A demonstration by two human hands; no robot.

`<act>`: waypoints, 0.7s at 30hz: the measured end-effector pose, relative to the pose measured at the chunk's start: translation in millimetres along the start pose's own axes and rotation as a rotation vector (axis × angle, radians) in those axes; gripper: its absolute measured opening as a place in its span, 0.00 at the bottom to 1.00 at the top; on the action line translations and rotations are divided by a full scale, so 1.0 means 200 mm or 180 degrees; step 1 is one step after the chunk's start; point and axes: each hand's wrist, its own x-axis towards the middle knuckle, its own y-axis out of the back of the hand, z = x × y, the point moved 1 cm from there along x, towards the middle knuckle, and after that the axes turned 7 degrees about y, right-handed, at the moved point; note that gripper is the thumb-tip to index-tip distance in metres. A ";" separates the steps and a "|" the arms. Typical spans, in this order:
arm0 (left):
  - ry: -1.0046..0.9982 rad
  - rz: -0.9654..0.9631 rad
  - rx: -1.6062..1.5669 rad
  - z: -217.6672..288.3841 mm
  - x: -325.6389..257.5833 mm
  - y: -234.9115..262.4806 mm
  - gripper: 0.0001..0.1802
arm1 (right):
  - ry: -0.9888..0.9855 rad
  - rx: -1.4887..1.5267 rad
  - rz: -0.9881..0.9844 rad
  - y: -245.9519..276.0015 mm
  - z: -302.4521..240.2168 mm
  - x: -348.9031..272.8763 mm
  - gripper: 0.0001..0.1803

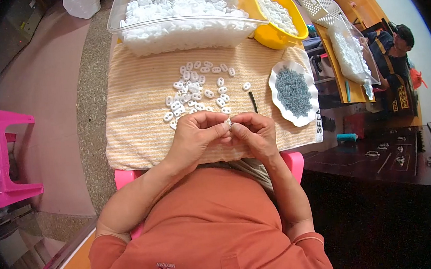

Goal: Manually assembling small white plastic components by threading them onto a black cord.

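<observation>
My left hand (197, 136) and my right hand (257, 135) meet near the front of a striped towel (138, 126). Between their pinched fingertips is a small white plastic piece (229, 123), mostly covered by the fingers. Just beyond lies a loose group of white oval two-hole pieces (193, 87), some in short rows. One single oval piece (246, 86) sits apart on the right, above a thin black stick (253, 102). To the right of my right hand, a white scalloped dish (315, 98) holds many tiny grey parts (294, 93).
A large clear bin (185, 22) full of white pieces stands at the far edge, beside a yellow basin (263, 38) with more. On the left is a pink stool (4, 127). At right, a person (390, 50) sits by another table with a clear tub (352, 56).
</observation>
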 end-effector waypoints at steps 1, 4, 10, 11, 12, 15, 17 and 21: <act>-0.0001 0.0000 0.0001 0.00 0.00 0.00 0.10 | 0.0006 -0.0043 0.0002 0.01 0.01 0.00 0.07; -0.0032 -0.0028 0.0002 -0.01 0.00 0.00 0.10 | 0.0080 -0.0189 0.0004 0.02 0.02 0.00 0.06; -0.0043 0.0037 -0.0063 -0.01 0.00 -0.01 0.10 | 0.0165 -0.0129 -0.0103 0.02 0.03 0.00 0.05; -0.0065 0.0009 -0.0040 -0.01 0.00 -0.01 0.10 | 0.0142 0.0005 -0.0128 0.02 0.04 0.00 0.05; -0.0088 -0.0019 -0.0016 -0.01 -0.01 -0.01 0.10 | 0.0151 0.0004 -0.0122 0.03 0.05 0.00 0.05; -0.0067 -0.0028 0.0008 -0.01 0.00 -0.01 0.10 | 0.0230 0.0134 -0.0163 0.03 0.06 0.00 0.05; -0.0052 -0.0028 -0.0006 0.00 -0.01 -0.01 0.10 | 0.0195 0.0117 -0.0188 0.02 0.04 0.00 0.05; 0.0012 -0.0019 -0.0018 0.02 -0.02 -0.02 0.10 | 0.0247 0.0013 -0.0179 0.03 0.02 0.01 0.08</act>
